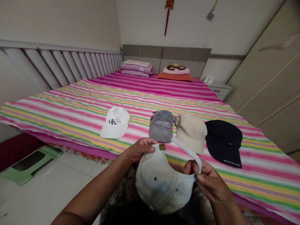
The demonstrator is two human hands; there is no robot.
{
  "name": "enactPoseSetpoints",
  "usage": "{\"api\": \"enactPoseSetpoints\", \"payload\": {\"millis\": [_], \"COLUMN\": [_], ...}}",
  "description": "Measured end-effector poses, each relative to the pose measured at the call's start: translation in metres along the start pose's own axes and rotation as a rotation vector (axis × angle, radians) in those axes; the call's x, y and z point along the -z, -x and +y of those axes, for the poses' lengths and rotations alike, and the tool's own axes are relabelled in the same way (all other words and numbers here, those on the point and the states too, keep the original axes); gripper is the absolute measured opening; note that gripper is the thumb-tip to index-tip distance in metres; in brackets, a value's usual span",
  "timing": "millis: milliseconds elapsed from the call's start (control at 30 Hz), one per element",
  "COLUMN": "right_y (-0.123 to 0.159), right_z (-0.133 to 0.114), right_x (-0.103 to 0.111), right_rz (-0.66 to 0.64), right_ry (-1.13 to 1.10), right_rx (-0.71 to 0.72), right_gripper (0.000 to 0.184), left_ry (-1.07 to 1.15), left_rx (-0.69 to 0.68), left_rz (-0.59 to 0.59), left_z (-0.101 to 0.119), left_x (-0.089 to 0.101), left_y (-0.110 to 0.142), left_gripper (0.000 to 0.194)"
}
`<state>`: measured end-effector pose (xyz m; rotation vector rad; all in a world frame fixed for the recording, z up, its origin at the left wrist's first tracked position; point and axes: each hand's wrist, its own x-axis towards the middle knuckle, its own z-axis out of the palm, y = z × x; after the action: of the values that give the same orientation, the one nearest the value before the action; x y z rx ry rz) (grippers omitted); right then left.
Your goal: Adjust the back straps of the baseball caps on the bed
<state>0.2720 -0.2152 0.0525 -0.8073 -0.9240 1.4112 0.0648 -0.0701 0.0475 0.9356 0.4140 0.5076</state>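
Observation:
A pale blue-white cap (161,178) is held over the near edge of the bed, its back opening facing up and away from me. My left hand (140,150) pinches the rim beside a small brass-coloured buckle (162,147). At the other side of the opening, my right hand (208,178) grips the cap's rim and the base of its loose strap (187,149), which arches up free of the buckle. Beyond the hands lie a grey cap (161,126), a beige cap (191,132) and a black cap (223,140) in a row. A white cap (116,122) sits apart on the left.
A striped sheet (77,106) covers the bed. Folded purple bedding (137,68) and a pink-and-orange stack (175,75) rest by the headboard (168,53). A green plastic stool (35,164) stands on the tiled floor at left. White railings (70,67) line the bed's left side.

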Motion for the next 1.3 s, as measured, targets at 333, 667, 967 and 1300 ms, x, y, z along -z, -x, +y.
{"api": "enactPoseSetpoints", "payload": {"millis": [333, 667, 967, 1300], "right_y": [-0.005, -0.018, -0.028, -0.033], "right_z": [-0.014, -0.04, -0.048, -0.044], "right_x": [-0.012, -0.023, -0.039, -0.059], "right_rz": [0.106, 0.146, 0.147, 0.163], "right_ry": [-0.021, 0.213, 0.516, 0.632], "right_rx": [0.136, 0.112, 0.039, 0.014], "right_gripper": [0.016, 0.018, 0.027, 0.026], "left_ry": [-0.084, -0.044, -0.008, 0.042], "left_rx": [0.007, 0.036, 0.044, 0.021], "left_rz": [0.004, -0.008, -0.077, -0.101], "left_z": [0.008, 0.009, 0.014, 0.011], "left_x": [-0.015, -0.025, -0.036, -0.039], "left_y": [-0.003, -0.004, 0.003, 0.0], "left_gripper": [0.029, 0.026, 0.026, 0.03]}}
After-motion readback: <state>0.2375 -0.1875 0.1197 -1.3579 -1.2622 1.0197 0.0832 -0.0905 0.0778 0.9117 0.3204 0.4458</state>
